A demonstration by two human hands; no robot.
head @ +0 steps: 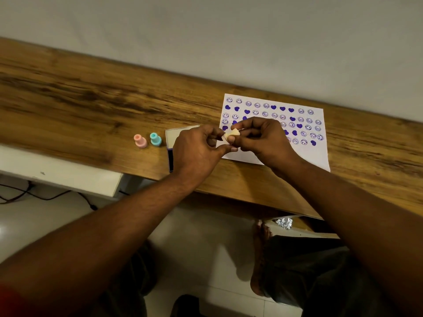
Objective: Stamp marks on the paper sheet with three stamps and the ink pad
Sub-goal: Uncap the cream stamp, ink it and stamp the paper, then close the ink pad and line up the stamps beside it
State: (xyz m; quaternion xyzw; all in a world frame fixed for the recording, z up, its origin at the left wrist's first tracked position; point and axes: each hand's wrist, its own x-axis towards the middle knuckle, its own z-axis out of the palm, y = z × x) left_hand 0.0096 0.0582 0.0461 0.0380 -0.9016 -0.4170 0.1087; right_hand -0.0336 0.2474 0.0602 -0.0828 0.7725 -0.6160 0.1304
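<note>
down below, a bare foot [261,248] on the pale floor [201,252]. above the near edge of the wooden counter [91,106], left hand [196,149] and right hand [263,138] both pinching a cream stamp [232,135] in curled fingertips, just over the left edge of the paper sheet [317,154]. beside the left hand, partly hidden, the ink pad [170,139]. left of that, upright and close together, a blue stamp [155,139], then a pink stamp [140,141]. farther back on the sheet, rows of purple smileys and hearts. behind, a plain grey wall [229,30].
</note>
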